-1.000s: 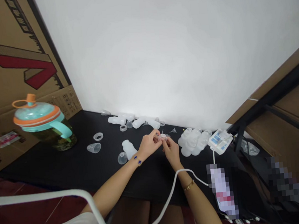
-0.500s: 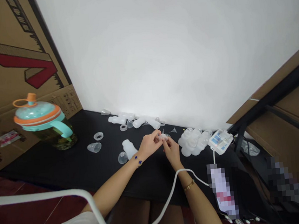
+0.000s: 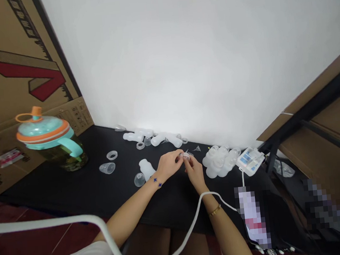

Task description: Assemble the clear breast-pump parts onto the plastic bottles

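My left hand (image 3: 170, 164) and my right hand (image 3: 194, 170) meet above the black tabletop, with the fingertips of both pinching a small clear plastic part (image 3: 186, 156). Its exact shape is partly hidden by my fingers. Just left of my left wrist stand a translucent plastic bottle (image 3: 146, 169) and a clear funnel-shaped cup (image 3: 139, 179). To the right of my right hand lies a heap of clear plastic pieces (image 3: 217, 161). A small clear cone (image 3: 196, 149) rests just beyond my fingers.
Several frosted bottles (image 3: 133, 136) and a ring (image 3: 140, 145) line the white backdrop (image 3: 181, 62). A teal-and-orange lidded jug (image 3: 48, 133) stands at far left. A white electrical unit (image 3: 250, 161) sits at right, its white cable (image 3: 206, 196) passing over my right forearm.
My fingers have shifted slightly on the small clear part, which now sits a little lower and more hidden. The objects on the table have not moved.
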Demonstrator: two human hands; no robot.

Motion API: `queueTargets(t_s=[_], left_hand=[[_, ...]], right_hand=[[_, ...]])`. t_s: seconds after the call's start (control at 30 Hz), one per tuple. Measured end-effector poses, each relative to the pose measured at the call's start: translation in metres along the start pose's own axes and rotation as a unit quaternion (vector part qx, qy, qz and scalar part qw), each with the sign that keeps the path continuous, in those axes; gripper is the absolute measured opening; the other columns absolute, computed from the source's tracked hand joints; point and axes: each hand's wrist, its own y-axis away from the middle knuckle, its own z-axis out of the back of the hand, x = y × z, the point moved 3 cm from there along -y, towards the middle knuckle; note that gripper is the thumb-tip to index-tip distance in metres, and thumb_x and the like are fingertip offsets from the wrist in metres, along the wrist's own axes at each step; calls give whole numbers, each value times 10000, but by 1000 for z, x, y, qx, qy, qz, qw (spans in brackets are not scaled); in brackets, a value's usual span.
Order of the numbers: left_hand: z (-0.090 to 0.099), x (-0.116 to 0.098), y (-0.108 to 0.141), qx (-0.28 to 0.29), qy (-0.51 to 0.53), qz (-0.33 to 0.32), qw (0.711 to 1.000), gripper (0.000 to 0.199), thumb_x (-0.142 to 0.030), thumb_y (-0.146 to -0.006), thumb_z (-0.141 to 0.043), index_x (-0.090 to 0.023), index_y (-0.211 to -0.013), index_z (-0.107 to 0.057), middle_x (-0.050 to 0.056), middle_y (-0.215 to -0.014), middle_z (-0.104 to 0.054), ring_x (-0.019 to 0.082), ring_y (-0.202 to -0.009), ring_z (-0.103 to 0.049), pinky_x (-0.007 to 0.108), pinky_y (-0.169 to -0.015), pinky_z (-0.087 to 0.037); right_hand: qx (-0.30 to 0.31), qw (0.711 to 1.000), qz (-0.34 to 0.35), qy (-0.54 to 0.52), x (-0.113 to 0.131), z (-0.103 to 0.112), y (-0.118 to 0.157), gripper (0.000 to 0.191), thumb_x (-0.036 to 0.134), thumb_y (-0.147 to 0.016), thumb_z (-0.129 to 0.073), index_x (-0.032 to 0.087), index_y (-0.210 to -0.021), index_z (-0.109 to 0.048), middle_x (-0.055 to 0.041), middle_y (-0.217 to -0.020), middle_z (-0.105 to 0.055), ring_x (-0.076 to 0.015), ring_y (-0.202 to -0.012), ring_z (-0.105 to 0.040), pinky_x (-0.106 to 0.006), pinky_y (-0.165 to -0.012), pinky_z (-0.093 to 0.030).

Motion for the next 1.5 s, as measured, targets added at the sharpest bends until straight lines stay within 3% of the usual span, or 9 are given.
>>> queueTargets(t_s=[0.13, 0.23, 0.43, 1.5], left_hand=[[-1, 0, 0, 7, 60, 32, 998, 193, -225, -915, -591, -238, -1090, -672, 17, -935, -769, 179, -843, -730, 244, -730, -530], [-4, 4, 0, 14, 90, 43, 995, 185, -217, -916, -587, -239, -1080, -667, 20, -946, -781, 184, -866, -748, 252, -760, -552], [-6, 6, 0, 8, 88, 40, 995, 191, -187, -894, -586, -242, -1059, -665, 15, -930, -778, 179, -840, -747, 258, -758, -563], [-2, -2, 0, 7, 104, 44, 994, 129, -174, -854, -612, -235, -966, -591, -15, -820, -718, 153, -735, -697, 243, -686, -532]], right_hand=[[6, 999, -9, -51, 1, -1, 0, 384, 571, -968, -507, 221, -852, -613, 43, -585, -540, -154, -523, -543, -256, -531, -411], [11, 999, -3, -43, 1, -2, 0, 357, 547, -971, -504, 219, -906, -631, 41, -597, -551, -155, -523, -549, -260, -532, -414], [11, 1000, 1, 2, 2, -1, 1, 355, 526, -979, -484, 220, -942, -660, 26, -606, -590, -172, -538, -568, -273, -546, -410], [-5, 1000, 5, 28, -1, -1, 1, 363, 523, -987, -467, 221, -944, -664, 32, -604, -558, -167, -532, -521, -263, -537, -365]])
